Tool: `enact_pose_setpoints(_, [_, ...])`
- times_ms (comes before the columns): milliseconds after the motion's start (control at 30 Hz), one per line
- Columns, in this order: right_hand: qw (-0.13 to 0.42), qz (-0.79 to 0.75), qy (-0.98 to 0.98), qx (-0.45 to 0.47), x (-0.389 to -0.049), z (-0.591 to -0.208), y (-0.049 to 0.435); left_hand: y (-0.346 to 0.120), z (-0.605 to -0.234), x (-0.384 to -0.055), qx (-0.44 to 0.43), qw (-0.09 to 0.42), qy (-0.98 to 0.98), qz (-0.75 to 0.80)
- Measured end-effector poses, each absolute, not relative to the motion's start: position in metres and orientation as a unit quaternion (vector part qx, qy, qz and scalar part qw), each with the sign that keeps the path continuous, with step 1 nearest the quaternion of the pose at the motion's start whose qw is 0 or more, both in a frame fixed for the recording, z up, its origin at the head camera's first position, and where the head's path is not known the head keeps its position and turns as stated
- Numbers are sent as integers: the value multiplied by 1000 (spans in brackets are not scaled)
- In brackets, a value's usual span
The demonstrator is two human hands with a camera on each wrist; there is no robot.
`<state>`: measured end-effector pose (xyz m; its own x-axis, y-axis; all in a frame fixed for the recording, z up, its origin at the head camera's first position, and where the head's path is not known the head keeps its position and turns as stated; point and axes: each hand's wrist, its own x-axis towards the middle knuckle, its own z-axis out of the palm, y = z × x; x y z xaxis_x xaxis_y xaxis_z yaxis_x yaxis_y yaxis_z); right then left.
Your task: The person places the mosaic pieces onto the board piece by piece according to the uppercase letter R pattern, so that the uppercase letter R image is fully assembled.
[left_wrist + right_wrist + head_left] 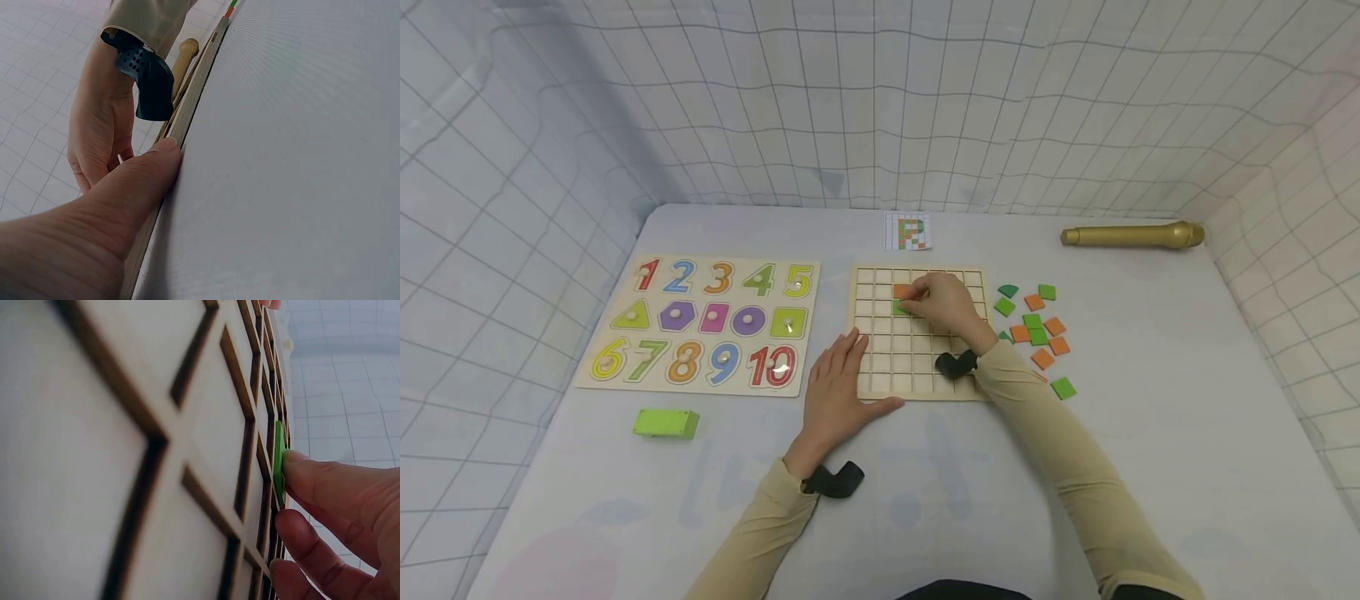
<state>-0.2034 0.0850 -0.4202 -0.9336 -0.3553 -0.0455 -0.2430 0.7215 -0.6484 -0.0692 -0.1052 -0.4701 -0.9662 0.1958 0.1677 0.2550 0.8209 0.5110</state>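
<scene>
Your right hand [946, 301] pinches the green tile [897, 308] at about 11 o'clock from the centre of the grid board [901, 363], just at the 6 o'clock side of the orange tile [899, 290]; square it to the ridges [179, 432] and press evenly so no corner sits proud. Let your left hand [837, 390], splayed and grasping nothing, brace the board's 8 o'clock corner with light, steady pressure.

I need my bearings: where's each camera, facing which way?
Head: worn there, facing forward and down at the board; left hand, right hand, sleeves show.
Left wrist: worn there, facing along the board's edge; left thumb, right hand, right sleeve show.
Right wrist: worn there, facing across the board; right hand and likely left fingertips show.
Head and right wrist share the green piece.
</scene>
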Motion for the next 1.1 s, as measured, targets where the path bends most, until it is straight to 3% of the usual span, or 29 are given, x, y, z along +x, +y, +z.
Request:
enact_pose_setpoints(700, [78, -359, 905, -215, -206, -425, 98, -104, -470, -69, -119, 52, -955, -267])
enact_pose_setpoints(1100, [-28, -379, 912, -155, -210, -412, 132, -105, -469, -68, -121, 52, -954, -270])
